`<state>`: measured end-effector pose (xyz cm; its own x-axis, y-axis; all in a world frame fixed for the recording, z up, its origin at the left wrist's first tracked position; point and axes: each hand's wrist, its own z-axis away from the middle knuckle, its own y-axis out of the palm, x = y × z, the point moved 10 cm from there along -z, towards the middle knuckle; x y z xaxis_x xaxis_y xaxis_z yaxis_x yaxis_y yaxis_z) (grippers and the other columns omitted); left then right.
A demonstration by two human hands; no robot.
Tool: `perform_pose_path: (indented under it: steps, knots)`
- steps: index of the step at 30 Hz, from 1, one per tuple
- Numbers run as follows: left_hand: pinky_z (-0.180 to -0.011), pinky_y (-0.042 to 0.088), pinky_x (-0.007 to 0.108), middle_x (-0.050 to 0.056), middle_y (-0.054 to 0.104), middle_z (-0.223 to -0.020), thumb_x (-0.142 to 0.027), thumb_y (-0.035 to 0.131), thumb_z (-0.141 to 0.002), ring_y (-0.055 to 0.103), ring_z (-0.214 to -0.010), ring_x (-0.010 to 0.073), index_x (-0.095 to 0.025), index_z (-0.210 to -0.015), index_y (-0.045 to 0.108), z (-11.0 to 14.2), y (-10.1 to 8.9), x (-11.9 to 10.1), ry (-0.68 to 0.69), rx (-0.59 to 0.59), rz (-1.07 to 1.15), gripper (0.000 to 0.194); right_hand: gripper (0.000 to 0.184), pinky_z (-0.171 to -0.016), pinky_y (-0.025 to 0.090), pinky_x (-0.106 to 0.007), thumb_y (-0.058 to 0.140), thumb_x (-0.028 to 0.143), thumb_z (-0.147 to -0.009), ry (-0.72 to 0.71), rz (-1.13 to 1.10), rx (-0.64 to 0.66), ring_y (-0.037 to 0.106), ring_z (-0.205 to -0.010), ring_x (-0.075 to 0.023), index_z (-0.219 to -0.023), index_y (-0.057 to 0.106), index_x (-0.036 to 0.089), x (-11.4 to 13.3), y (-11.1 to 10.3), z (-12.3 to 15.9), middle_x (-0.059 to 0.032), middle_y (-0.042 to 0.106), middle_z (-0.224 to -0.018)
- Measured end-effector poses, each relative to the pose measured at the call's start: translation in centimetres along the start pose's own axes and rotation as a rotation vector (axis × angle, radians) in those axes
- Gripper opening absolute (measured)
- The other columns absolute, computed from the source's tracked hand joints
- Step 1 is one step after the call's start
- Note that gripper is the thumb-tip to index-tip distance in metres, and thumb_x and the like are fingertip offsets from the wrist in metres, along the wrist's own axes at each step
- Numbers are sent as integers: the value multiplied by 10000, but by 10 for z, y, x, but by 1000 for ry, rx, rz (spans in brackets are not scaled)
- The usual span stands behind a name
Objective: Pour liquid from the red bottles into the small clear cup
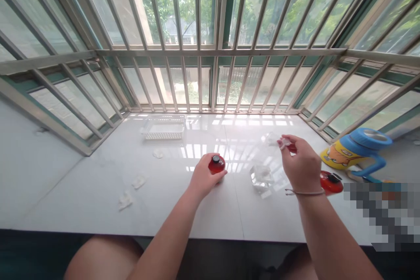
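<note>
My left hand is wrapped round a small red bottle with a black cap, upright on the white ledge. Held away to the right, my right hand pinches a small whitish scrap between thumb and fingers. A bit of red shows behind those fingers; I cannot tell what it is. Just left of that hand lies crumpled clear plastic. Closer to me is a clear crinkled packet with pale contents. Beside my right wrist is a second red bottle with a black top, partly hidden.
A blue and yellow flask with a handle leans at the right. Toward the window sits a clear perforated basket. Crumpled white tissues are scattered on the left of the tiled ledge. Metal bars enclose it.
</note>
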<state>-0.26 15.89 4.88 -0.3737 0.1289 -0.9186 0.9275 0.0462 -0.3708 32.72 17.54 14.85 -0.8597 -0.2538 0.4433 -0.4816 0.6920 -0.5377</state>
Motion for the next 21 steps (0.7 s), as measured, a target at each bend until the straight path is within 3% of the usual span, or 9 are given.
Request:
perform_pose_path:
  steps: [3,5,8,14,21]
  knots:
    - [-1099,542,423,42,704,-1344,-270,838,-829,682,-1215,262,-315,-1281,668,34,-29,3,-26,-1,-21,485,284,-838,599,-377,608,417,-1055,-105,-105,86,742,-877,-234,-1252,715,242,62,-5,20,-89,784,-1147]
    - [-1106,543,435,51,712,-1338,-265,832,-820,687,-1217,272,-303,-1280,668,54,-45,7,-36,-11,-42,490,264,-835,618,-385,577,367,-1071,-172,-187,215,750,-875,-234,-1270,706,252,96,9,43,-86,784,-1149]
    - [-1127,539,456,58,710,-1353,-258,805,-832,685,-1246,286,-303,-1281,669,77,-63,12,-32,-25,-63,472,251,-823,635,-392,535,285,-1075,-233,-266,392,767,-917,-247,-1267,694,253,127,42,84,-85,786,-1112]
    - [-1227,466,496,84,631,-1492,-249,770,-871,602,-1410,305,-300,-1291,665,97,-73,16,0,-20,-107,435,241,-812,636,-399,496,219,-1082,-231,-321,534,769,-956,-255,-1251,666,235,138,93,139,-83,775,-1090]
    - [-1287,406,539,124,602,-1572,-396,610,-1040,536,-1499,321,-274,-1371,683,88,-70,10,56,3,-68,361,319,-885,650,-439,496,247,-1090,-182,-327,515,743,-1038,-262,-1389,606,240,130,95,145,-117,716,-1230]
